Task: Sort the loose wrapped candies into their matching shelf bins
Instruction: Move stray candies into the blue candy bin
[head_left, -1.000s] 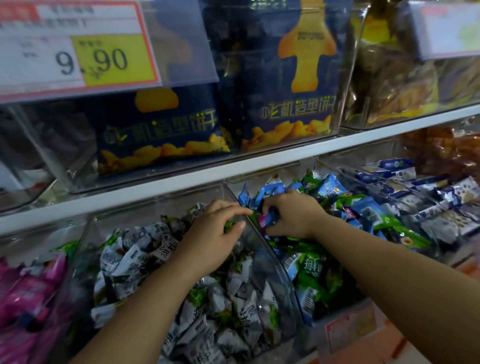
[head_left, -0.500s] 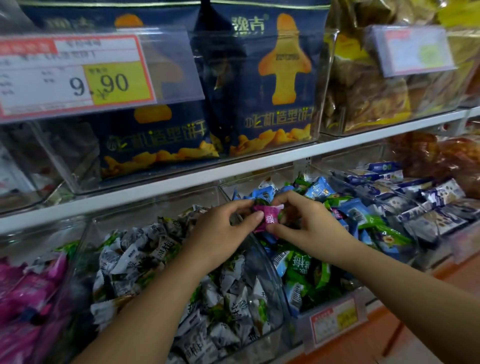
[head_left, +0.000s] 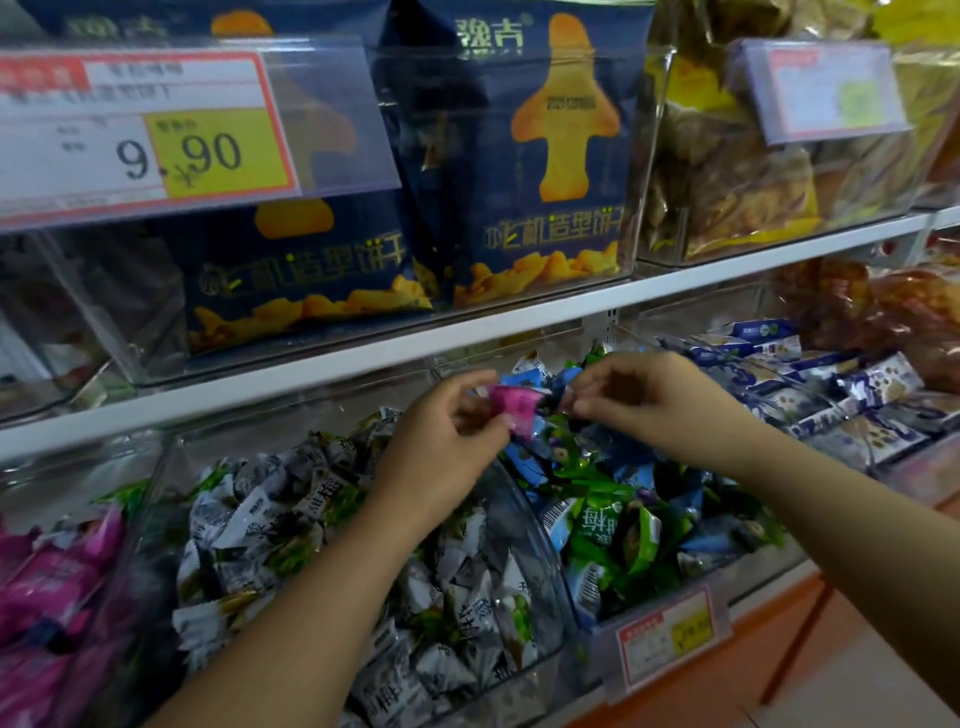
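- The left hand (head_left: 441, 436) is pinching a pink wrapped candy (head_left: 514, 406) between thumb and fingertips.
- The candy is hanging above the divide between the grey-wrapper bin (head_left: 166, 460) and the blue-and-green bin (head_left: 763, 569).
- The right hand (head_left: 654, 400) is hovering just beside the candy with fingers curling; whether it is gripping anything, I cannot tell.

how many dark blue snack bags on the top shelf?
2 dark blue snack bags: left bag, partly behind the 9.90 price tag; right bag beside it. More may be hidden behind.
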